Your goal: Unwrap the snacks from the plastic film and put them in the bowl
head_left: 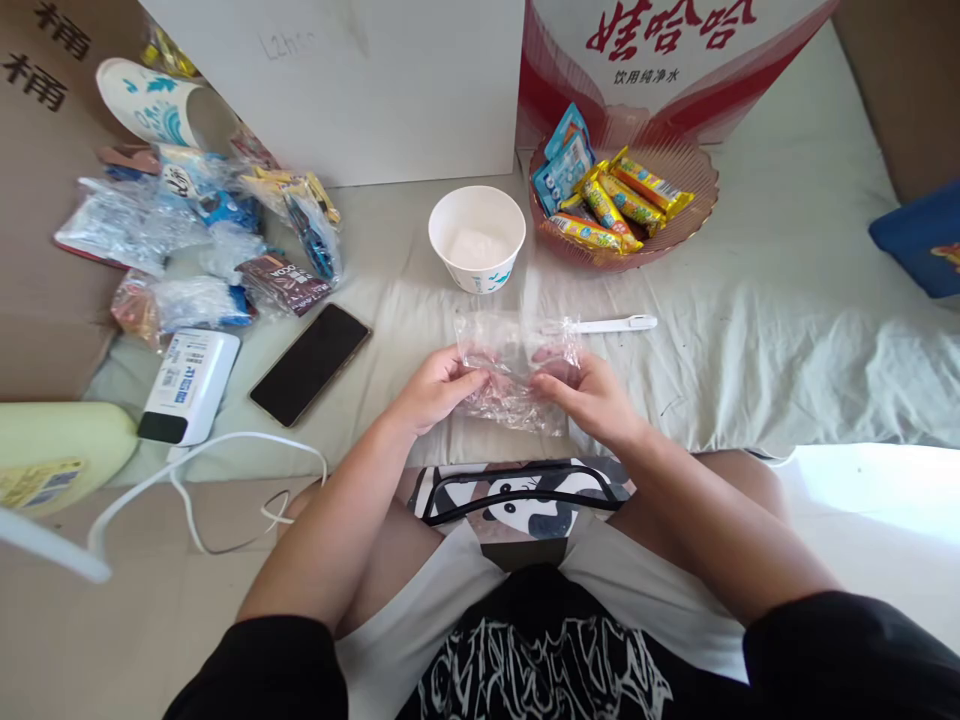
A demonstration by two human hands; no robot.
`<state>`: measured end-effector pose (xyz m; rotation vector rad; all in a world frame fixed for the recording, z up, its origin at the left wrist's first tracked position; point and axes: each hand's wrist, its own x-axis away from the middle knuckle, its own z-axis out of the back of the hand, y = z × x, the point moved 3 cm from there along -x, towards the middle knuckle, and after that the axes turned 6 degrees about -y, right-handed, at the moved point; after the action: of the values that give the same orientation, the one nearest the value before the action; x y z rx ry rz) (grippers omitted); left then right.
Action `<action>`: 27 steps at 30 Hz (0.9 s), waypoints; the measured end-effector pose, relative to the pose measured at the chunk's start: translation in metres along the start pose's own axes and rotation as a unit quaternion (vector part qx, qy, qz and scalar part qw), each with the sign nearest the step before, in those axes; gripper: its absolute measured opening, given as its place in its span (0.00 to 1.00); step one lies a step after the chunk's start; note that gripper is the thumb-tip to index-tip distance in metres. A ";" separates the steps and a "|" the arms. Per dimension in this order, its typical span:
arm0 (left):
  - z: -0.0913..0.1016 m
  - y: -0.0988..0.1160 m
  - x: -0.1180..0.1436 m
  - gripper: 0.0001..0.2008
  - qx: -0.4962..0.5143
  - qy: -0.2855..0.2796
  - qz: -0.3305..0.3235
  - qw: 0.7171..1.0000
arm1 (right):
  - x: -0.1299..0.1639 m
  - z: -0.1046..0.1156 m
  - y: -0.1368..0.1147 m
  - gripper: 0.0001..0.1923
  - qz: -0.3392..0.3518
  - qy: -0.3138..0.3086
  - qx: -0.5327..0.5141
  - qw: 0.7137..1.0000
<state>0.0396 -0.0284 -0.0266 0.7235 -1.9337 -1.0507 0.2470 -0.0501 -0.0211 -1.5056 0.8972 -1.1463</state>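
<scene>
Spanning both grips, the clear plastic bag [517,368] lies with its long axis left to right above the lap. Left hand [435,388] pinches its left edge; right hand [592,395] pinches its right edge. Both hands sit equally near.

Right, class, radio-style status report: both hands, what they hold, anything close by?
Left hand and right hand both pinching clear plastic bag. Bag crumpled, held over the cloth. White paper cup and white spoon just beyond.
</scene>
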 end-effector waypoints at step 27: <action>0.010 0.008 -0.006 0.27 -0.029 0.073 -0.148 0.986 | -0.007 0.006 0.005 0.24 -0.042 -0.001 -0.079 0.996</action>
<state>0.0327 -0.0160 -0.0253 1.0485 -1.6976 -1.1917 0.2510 -0.0428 -0.0278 -1.6856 0.9503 -1.1557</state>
